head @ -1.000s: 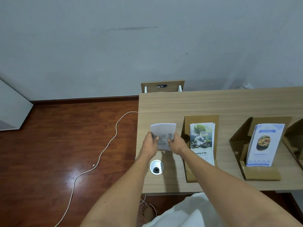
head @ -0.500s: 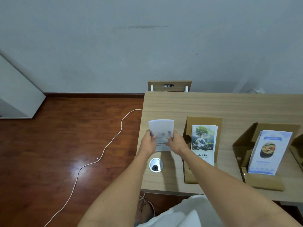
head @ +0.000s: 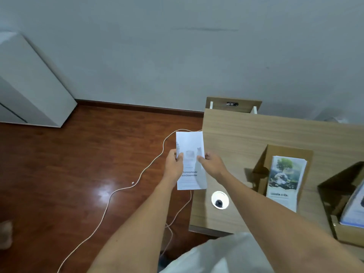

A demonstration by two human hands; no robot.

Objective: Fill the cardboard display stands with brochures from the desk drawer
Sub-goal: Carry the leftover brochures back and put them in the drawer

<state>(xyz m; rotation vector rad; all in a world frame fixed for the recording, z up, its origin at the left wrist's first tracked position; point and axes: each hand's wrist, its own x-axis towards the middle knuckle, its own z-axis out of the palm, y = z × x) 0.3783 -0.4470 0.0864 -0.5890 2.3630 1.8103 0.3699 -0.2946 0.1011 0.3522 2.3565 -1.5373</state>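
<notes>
I hold a stack of white brochures [head: 190, 160] upright over the desk's left edge. My left hand [head: 173, 164] grips its left side and my right hand [head: 212, 164] grips its right side. On the wooden desk [head: 246, 134] stands a cardboard display stand [head: 262, 166] filled with tree-picture brochures [head: 283, 180]. A second cardboard stand [head: 334, 192] at the right edge holds blue brochures [head: 354, 209], partly cut off by the frame.
A round cable grommet [head: 220, 200] sits in the desk near its front left corner. A white cable [head: 126, 188] trails over the red-brown wooden floor. A white cabinet [head: 29, 85] stands at the far left against the wall. A foot [head: 6, 233] shows at the left edge.
The view has swung left, so the desk and stands sit further right. The brochure stack now hangs over the desk's left edge, and more of it shows above and below my hands.
</notes>
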